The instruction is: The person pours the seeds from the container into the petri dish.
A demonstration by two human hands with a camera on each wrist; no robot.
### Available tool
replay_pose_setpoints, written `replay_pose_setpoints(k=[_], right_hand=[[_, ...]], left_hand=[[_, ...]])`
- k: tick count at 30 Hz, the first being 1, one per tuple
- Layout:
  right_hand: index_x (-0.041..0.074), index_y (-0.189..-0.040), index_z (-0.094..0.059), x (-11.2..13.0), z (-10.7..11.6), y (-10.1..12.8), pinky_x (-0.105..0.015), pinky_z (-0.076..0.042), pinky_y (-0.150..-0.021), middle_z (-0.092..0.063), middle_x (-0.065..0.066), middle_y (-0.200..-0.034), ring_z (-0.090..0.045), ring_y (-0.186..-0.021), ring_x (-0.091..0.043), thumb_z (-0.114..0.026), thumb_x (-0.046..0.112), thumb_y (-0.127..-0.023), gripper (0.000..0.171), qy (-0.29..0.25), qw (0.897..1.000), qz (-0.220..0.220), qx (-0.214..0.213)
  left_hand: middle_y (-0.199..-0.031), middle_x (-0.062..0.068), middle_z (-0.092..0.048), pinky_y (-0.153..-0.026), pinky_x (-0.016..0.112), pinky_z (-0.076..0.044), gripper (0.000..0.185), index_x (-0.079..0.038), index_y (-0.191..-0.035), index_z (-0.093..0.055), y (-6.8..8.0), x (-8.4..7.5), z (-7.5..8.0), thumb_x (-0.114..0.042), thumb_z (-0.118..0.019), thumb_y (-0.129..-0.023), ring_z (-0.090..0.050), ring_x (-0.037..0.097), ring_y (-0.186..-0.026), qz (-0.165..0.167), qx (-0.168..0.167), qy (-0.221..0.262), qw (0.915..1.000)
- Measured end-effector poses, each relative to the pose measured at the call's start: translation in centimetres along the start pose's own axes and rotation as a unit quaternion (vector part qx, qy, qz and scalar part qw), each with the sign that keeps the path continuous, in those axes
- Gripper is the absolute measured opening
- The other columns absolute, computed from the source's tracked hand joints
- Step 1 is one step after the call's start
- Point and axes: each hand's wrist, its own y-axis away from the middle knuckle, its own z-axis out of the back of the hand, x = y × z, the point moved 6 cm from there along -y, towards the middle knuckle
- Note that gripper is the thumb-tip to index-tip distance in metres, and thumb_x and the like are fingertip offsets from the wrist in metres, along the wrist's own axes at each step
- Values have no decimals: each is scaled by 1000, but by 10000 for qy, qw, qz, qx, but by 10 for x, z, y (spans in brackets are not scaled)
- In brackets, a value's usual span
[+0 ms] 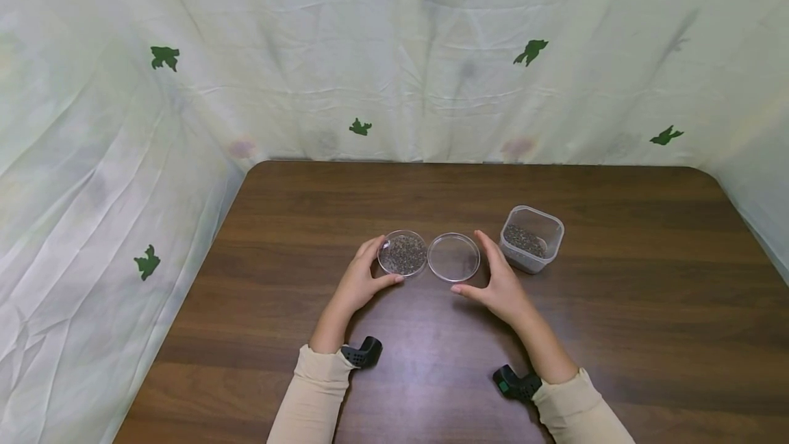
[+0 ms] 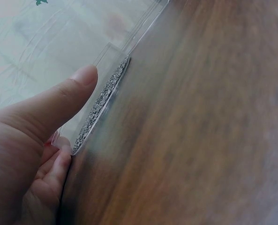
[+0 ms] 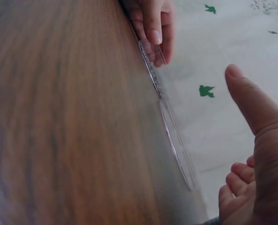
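Seed-filled petri dish [image 1: 403, 253] sits mid-table, touching the empty clear lid [image 1: 453, 257] to its right. Left hand [image 1: 362, 278] cups the dish rim, thumb and fingers curled on opposite edges. Right hand [image 1: 501, 283] is relaxed and spread just beside the lid, holding nothing. Dish looks light, rigid, slick thin plastic; loose seeds spill if tilted, so grip the rim and keep it level

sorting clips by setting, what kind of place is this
Likely a makeshift recording booth: a wooden table walled by a pale sheet with green bird shapes; on the table, round clear dishes and a tub of seeds.
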Motion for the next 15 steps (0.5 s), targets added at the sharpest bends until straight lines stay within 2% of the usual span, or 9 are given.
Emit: replay_pose_setpoints(k=[5,10,15], right_hand=[[12,-132,-17,-4,-3,0,-43,-24,-90,-23,-3,-131,-21,-118,-18,-73,38,-55,99,70,9998,-115,172],[10,-131,-17,-8,-6,0,-41,-22,-92,-22,-4,-132,-21,-118,-18,-70,46,-55,100,128,9991,-277,288],[9,-132,-16,-14,-10,-2,-41,-23,-92,-22,-6,-132,-21,-118,-20,-70,46,-55,101,221,9981,-451,362]], left_hand=[[-124,9,-34,-92,35,-26,83,-5,-127,-31,0,0,0,-39,-69,-61,-32,18,-113,21,21,10,10000],[-124,9,-34,-92,35,-26,83,-5,-127,-31,0,0,0,-38,-69,-61,-32,18,-113,13,2,18,10000],[-124,9,-34,-92,35,-26,84,-5,-127,-31,0,1,0,-40,-68,-61,-32,18,-113,-3,-9,11,10000]])
